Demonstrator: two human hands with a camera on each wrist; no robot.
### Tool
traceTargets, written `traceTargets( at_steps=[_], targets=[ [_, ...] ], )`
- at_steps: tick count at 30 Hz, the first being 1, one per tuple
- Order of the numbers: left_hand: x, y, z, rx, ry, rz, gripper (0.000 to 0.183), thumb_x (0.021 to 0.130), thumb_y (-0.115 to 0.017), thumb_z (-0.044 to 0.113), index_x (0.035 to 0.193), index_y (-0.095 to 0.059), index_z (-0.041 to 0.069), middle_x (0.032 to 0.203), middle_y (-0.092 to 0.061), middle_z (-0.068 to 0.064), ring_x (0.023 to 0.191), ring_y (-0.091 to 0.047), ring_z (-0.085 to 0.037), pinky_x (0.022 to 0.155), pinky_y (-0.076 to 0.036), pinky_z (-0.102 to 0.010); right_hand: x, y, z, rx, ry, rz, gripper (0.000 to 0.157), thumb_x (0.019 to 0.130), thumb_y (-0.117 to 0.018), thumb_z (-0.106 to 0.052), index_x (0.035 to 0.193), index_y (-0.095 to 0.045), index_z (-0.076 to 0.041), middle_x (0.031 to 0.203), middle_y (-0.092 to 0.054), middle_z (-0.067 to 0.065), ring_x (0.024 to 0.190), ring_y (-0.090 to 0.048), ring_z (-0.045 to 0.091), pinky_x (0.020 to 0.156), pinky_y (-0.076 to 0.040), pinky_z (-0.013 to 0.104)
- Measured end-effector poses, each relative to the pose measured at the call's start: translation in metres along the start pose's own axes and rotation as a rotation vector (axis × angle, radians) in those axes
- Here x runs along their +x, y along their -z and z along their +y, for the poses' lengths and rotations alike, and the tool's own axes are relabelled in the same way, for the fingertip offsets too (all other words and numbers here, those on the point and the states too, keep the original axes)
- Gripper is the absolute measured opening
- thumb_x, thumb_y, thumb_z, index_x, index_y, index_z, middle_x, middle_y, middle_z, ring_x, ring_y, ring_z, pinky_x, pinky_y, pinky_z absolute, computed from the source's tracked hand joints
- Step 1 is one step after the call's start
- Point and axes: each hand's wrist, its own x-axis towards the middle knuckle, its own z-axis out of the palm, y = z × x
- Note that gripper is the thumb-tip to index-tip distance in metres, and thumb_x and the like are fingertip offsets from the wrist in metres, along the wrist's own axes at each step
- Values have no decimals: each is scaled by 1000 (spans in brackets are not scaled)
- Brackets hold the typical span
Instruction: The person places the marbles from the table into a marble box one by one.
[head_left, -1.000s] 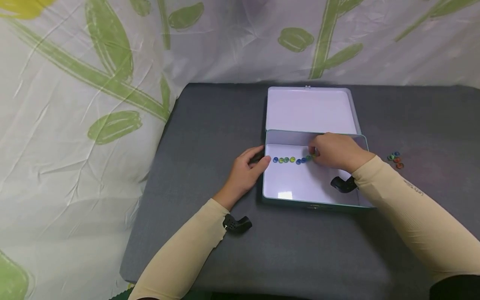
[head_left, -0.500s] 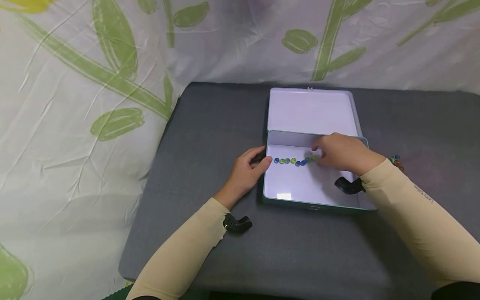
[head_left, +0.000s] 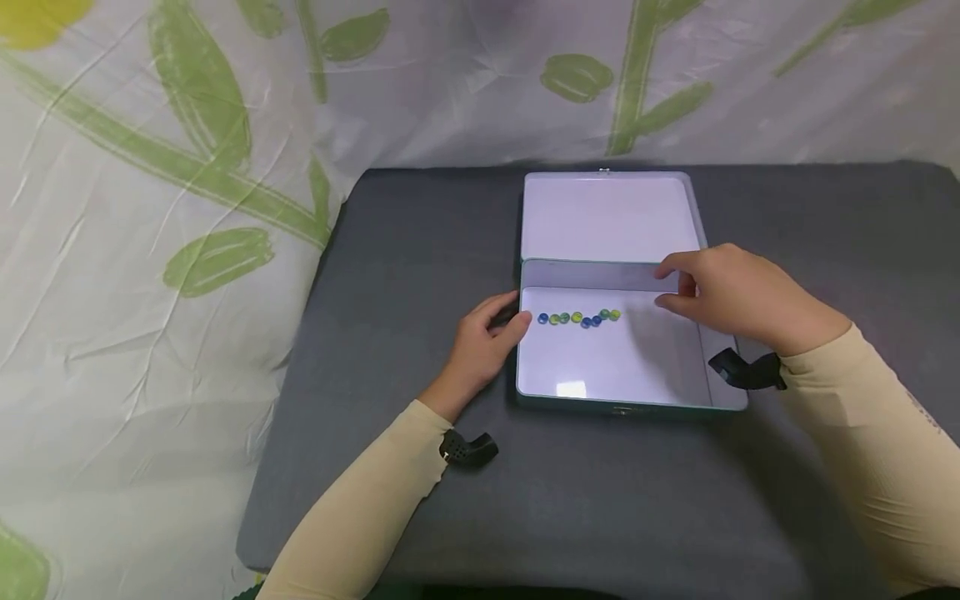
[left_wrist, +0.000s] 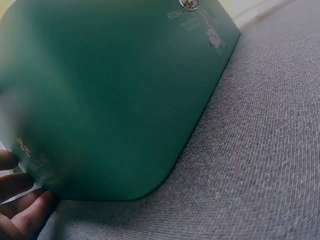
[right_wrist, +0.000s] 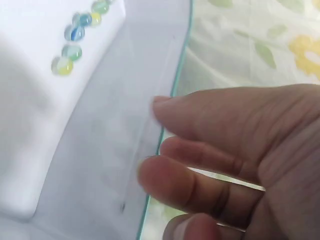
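Observation:
A hinged tin box (head_left: 600,367), white inside and green outside, lies open on the table. Several glass marbles (head_left: 577,317), blue, green and yellow, form a slightly crooked row across its floor. My left hand (head_left: 480,337) holds the box's left wall, thumb at the rim and fingers along the outside. In the left wrist view, fingertips meet the green side (left_wrist: 115,110) near a corner. Over the box's right end hovers my right hand (head_left: 738,296); thumb and fingers are apart with nothing between them. The right wrist view shows it beside the wall, away from the marbles (right_wrist: 75,33).
The box's lid (head_left: 611,217) lies folded back behind it. Grey cloth covers the table (head_left: 405,250), and a white leaf-patterned sheet (head_left: 450,92) hangs at the back and left. Black wrist cameras (head_left: 468,450) stick out from both sleeves.
My right hand has let go at the right end of the marble row, lifted and moved right. Loose marbles on the table at right are now hidden behind it. My left hand stays put.

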Motion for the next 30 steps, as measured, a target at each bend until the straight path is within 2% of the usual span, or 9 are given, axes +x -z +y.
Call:
traceTargets(
  at_steps=[4,10,13,18,24,30],
  targets=[
    [0,6,-4,-1,-10,21,52,99,-67,21,144,-60,-6,142,-61,-22,129,-60,-32,102,-56,-44,-4,1,9,40,-19,46,31,96,-76,-20,122,-73,-3,80,-66,0,64,-55,17,59,-45,34],
    [-3,10,-5,24,7,17,53,100,-66,23,145,-59,-5,143,-61,-22,130,-59,-32,103,-55,-47,-7,-1,27,67,-55,55,32,98,-74,-21,123,-72,0,75,-60,1,61,-49,16,58,-40,31],
    [-3,11,-5,26,4,16,54,100,-66,24,145,-58,-5,143,-61,-21,130,-60,-32,103,-55,-47,-12,0,36,72,-70,56,36,100,-72,-24,127,-70,-1,79,-62,0,60,-48,16,59,-40,31],
    [-1,12,-6,32,-3,18,53,100,-67,23,145,-59,-4,143,-61,-21,129,-60,-32,103,-55,-46,-21,1,50,87,-92,59,43,102,-70,-25,138,-63,-3,89,-69,1,63,-54,15,60,-43,31],
    [-1,13,-8,22,1,21,52,101,-67,23,145,-59,-3,143,-61,-20,128,-61,-31,103,-55,-47,-28,3,71,134,-142,43,49,103,-68,-29,144,-57,-4,94,-71,6,63,-60,19,60,-45,31],
    [-1,12,-7,37,-3,11,53,101,-65,26,145,-60,-3,142,-61,-20,126,-61,-31,102,-56,-47,-33,2,90,138,-200,9,51,104,-67,-31,144,-56,-2,84,-72,3,69,-63,22,69,-46,35]
  ],
)
